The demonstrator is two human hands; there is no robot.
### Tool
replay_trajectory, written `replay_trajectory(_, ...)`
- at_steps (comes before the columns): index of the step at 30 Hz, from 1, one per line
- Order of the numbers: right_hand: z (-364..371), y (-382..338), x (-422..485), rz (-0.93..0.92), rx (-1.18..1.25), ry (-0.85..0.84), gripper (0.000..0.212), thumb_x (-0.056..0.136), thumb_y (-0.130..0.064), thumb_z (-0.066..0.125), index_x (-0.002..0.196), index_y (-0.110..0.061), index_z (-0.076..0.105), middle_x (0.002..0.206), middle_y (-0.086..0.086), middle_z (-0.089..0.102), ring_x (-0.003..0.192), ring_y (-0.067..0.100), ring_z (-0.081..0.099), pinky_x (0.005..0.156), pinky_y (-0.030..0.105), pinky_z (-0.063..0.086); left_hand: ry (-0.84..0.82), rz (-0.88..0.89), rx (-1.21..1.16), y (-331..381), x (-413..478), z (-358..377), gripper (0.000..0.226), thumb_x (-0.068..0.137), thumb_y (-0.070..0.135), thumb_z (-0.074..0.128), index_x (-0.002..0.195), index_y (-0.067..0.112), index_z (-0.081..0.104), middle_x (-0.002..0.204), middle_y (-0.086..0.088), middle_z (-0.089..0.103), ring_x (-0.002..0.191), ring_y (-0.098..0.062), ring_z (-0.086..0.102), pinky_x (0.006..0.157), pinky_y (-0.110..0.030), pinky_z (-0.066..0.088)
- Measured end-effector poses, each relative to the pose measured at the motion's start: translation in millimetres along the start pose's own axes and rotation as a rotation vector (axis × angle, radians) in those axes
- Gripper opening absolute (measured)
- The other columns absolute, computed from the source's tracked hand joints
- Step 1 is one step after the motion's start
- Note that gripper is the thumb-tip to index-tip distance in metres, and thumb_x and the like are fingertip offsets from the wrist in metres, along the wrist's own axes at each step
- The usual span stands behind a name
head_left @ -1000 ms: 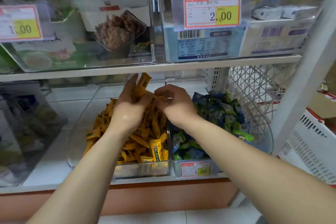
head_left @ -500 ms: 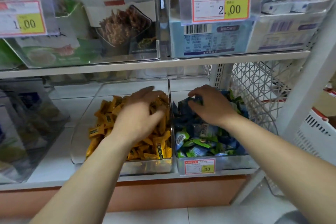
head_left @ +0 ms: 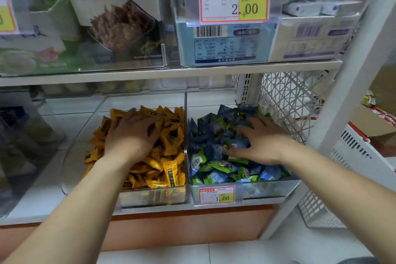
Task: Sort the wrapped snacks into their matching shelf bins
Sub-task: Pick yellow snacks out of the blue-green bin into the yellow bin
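Left hand [head_left: 132, 135]: palm down on the yellow snacks [head_left: 169, 169], fingers [head_left: 126, 118] splayed and roughly straight, pressing on the pile. Not gripping anything. Yellow wrappers show past the fingertips, on both sides of them, and back under the wrist. All of them sit in the left clear bin [head_left: 150, 196].

Right hand [head_left: 263, 143]: palm down on the blue and green snacks [head_left: 216, 169], fingers [head_left: 246, 129] spread and pointing left and away, thumb stretched toward the wall between the bins. The hand is flat on the heap and nothing looks pinched, though the tips sit in among the packets and the view there is soft. These snacks fill the right clear bin [head_left: 267, 188]: piled higher beyond the fingertips, lower on the wrist side near the front wall.

The two bins touch side by side, and the shared wall runs between the two thumbs. No yellow wrapper visible in the right bin, no blue or green one in the left.

A 1.00 price tag [head_left: 216, 196] is on the front of the right bin, below the right thumb. A white wire mesh [head_left: 287, 100] is just past the right hand's outer fingers. A white basket [head_left: 360, 150] is farther out on that side, beyond the shelf post. The upper shelf [head_left: 171, 72] runs above both sets of fingertips, with a 2.00 price tag [head_left: 233, 0] over the right hand.
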State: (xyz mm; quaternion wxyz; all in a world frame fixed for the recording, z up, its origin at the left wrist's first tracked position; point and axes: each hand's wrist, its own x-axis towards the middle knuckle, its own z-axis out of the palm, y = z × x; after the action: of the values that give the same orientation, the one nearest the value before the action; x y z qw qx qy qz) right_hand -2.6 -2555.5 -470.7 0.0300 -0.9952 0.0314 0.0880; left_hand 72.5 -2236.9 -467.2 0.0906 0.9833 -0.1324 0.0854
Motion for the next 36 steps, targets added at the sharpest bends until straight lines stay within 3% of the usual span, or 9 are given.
replay_trajectory(7,26.2,-25.9,29.7,0.100,0.206,0.056,0.093,0.078,-0.083,0.040,0.152,-0.029,0.023,0.164,0.005,0.002,0.145,0.043,0.020,0.109,0.049,0.035,0.178,-0.072,-0.085,10.8,-7.0,-19.8,0.052,0.094,0.053,0.056,0.140,0.029,0.054,0.152,-0.006,0.045,0.142,-0.035,0.035,0.117,-0.051,0.027)
replay_trajectory(9,26.2,-37.2,36.9,0.037,0.296,0.037,0.086,0.081,-0.075,0.046,0.152,-0.032,0.025,0.164,0.002,0.001,0.144,0.041,0.026,0.107,0.045,0.036,0.237,0.007,-0.164,29.1,-15.1,-27.8,0.044,0.092,0.043,0.060,0.133,0.026,0.059,0.131,-0.007,0.063,0.119,-0.029,0.057,0.096,-0.040,0.048)
replay_trajectory(12,22.1,-58.1,39.4,-0.129,0.379,0.017,0.079,0.086,-0.064,0.054,0.153,-0.035,0.025,0.165,-0.001,0.007,0.146,0.031,0.028,0.110,0.038,0.032,0.199,0.067,-0.225,56.4,-28.5,-32.3,0.035,0.090,0.048,0.054,0.110,0.024,0.069,0.083,0.004,0.069,0.072,-0.013,0.062,0.059,-0.025,0.044)
replay_trajectory(16,0.7,-62.5,23.0,-0.286,0.400,0.083,0.066,0.087,-0.054,0.060,0.148,-0.038,0.039,0.154,-0.002,0.040,0.139,0.020,0.039,0.101,0.028,0.037,0.177,0.201,-0.332,86.3,-39.0,-30.0,0.035,0.093,0.041,0.060,0.122,0.024,0.067,0.115,0.004,0.070,0.106,-0.016,0.062,0.082,-0.024,0.044)
replay_trajectory(21,-21.4,-26.6,-24.4,-0.263,0.414,0.346,0.034,0.082,-0.043,0.059,0.111,-0.028,0.069,0.104,-0.005,0.065,0.105,0.022,0.061,0.075,0.029,0.044,0.124,0.288,-0.376,102.6,-45.3,-20.7,0.036,0.093,0.040,0.059,0.126,0.029,0.062,0.123,0.006,0.063,0.113,-0.014,0.057,0.092,-0.027,0.046)
replay_trajectory(26,-0.3,4.8,-65.1,-0.119,0.375,0.331,0.041,0.086,-0.041,0.061,0.122,-0.023,0.066,0.116,-0.001,0.062,0.111,0.020,0.058,0.086,0.028,0.044,0.029,0.362,-0.361,126.2,-52.4,-8.5,0.037,0.093,0.041,0.058,0.128,0.030,0.060,0.130,0.007,0.059,0.120,-0.013,0.053,0.098,-0.028,0.044)
replay_trajectory(30,21.7,10.2,-70.4,-0.068,0.292,0.336,0.060,0.089,-0.045,0.058,0.142,-0.019,0.046,0.138,0.005,0.044,0.130,0.024,0.036,0.110,0.035,0.034,-0.095,0.378,-0.355,143.6,-43.6,5.9,0.045,0.093,0.043,0.058,0.135,0.028,0.055,0.136,0.003,0.056,0.124,-0.015,0.051,0.101,-0.029,0.044)
replay_trajectory(32,26.1,7.9,-67.4,-0.034,0.286,0.369,0.066,0.090,-0.045,0.057,0.146,-0.016,0.036,0.143,0.011,0.038,0.133,0.030,0.032,0.111,0.039,0.031,-0.130,0.381,-0.337,152.7,-30.6,12.2,0.050,0.093,0.043,0.058,0.139,0.026,0.051,0.138,0.001,0.055,0.126,-0.017,0.050,0.102,-0.030,0.043)
replay_trajectory(36,37.0,1.0,-62.6,0.057,0.356,0.148,0.067,0.093,-0.054,0.046,0.145,-0.014,0.032,0.142,0.016,0.042,0.126,0.037,0.046,0.100,0.042,0.043,-0.190,0.402,-0.243,170.9,7.3,23.7,0.052,0.093,0.047,0.055,0.141,0.027,0.049,0.142,0.001,0.051,0.129,-0.020,0.047,0.101,-0.034,0.042)
